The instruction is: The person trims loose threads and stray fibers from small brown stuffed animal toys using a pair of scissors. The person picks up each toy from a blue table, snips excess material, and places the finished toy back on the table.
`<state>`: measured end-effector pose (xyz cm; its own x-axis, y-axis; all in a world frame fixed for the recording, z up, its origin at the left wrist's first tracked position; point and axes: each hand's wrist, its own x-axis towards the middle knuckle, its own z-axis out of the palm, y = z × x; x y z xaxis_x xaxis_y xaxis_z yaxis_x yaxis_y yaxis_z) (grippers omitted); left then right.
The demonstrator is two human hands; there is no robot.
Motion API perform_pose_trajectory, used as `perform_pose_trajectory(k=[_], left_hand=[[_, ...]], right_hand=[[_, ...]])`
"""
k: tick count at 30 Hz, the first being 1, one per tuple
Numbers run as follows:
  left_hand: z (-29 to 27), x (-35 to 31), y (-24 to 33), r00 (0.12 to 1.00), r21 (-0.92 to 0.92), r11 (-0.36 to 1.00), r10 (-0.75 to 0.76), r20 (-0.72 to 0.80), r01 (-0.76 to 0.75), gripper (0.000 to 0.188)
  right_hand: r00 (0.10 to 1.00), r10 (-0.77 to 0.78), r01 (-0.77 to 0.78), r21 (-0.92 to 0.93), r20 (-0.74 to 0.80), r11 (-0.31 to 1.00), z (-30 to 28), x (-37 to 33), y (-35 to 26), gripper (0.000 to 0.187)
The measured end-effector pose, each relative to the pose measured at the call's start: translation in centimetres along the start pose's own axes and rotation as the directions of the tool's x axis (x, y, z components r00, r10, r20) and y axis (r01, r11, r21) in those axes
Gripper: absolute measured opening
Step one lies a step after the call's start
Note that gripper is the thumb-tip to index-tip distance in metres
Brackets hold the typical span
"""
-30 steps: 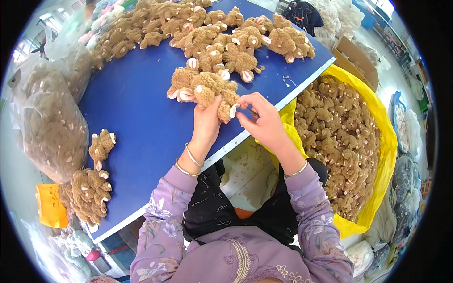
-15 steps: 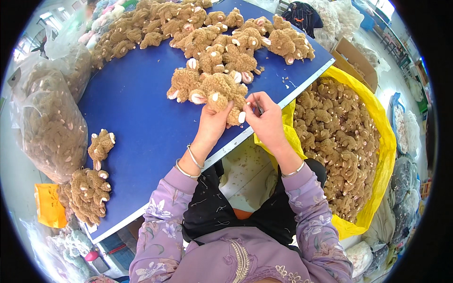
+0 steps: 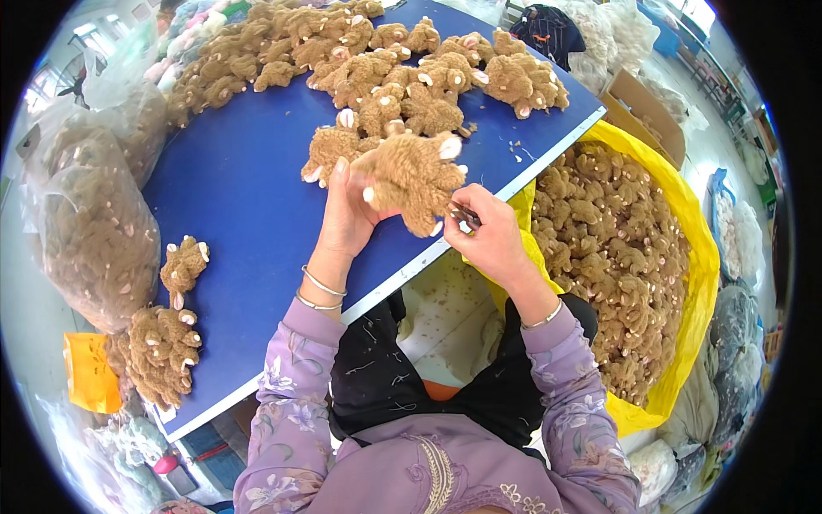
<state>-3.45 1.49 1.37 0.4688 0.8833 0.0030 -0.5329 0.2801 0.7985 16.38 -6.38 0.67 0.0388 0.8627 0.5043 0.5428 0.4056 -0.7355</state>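
Left hand (image 3: 347, 210), through my remote view, curls loosely under a brown plush toy (image 3: 415, 176), thumb apart, fingers mostly hidden; the toy is near the front edge of the blue surface (image 3: 248, 206). My right hand (image 3: 492, 236) pinches a small dark tool (image 3: 467, 218) just beside it. I judge the toy light, soft and hardly slippery, best gripped around its body. Beyond, I see a translucent bag (image 3: 94, 227) left, piled toys (image 3: 360, 77) behind, a yellow sack (image 3: 706, 248) right.

Bright, even light; glare on floor (image 3: 702, 156) at right; outer view bowed, rim black.
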Motion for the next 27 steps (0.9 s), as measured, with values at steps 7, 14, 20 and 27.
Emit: perform_pose_trajectory(k=[7, 14, 20, 27], left_hand=[[-0.7, 0.5, -0.7, 0.996, 0.503, 0.864, -0.053, 0.073, 0.009, 0.051], [-1.2, 0.4, -2.0, 0.987, 0.643, 0.765, 0.104, -0.124, 0.000, 0.018], [-0.8, 0.1, -1.0, 0.988, 0.390, 0.918, 0.116, -0.098, -0.069, 0.010], [-0.1, -0.2, -1.3, 0.998, 0.434, 0.900, 0.007, 0.067, -0.036, 0.016]], right_hand=[[0.999, -0.025, 0.026, -0.032, 0.029, 0.999, -1.0, -1.0, 0.0, 0.022], [0.997, 0.062, -0.062, -0.002, 0.047, 0.998, -1.2, -1.5, 0.4, 0.019], [0.886, 0.286, -0.346, 0.110, 0.365, 0.932, -2.7, -1.4, 1.1, 0.015], [0.879, 0.357, -0.474, 0.486, 0.317, 0.734, -2.6, 0.9, 1.0, 0.030]])
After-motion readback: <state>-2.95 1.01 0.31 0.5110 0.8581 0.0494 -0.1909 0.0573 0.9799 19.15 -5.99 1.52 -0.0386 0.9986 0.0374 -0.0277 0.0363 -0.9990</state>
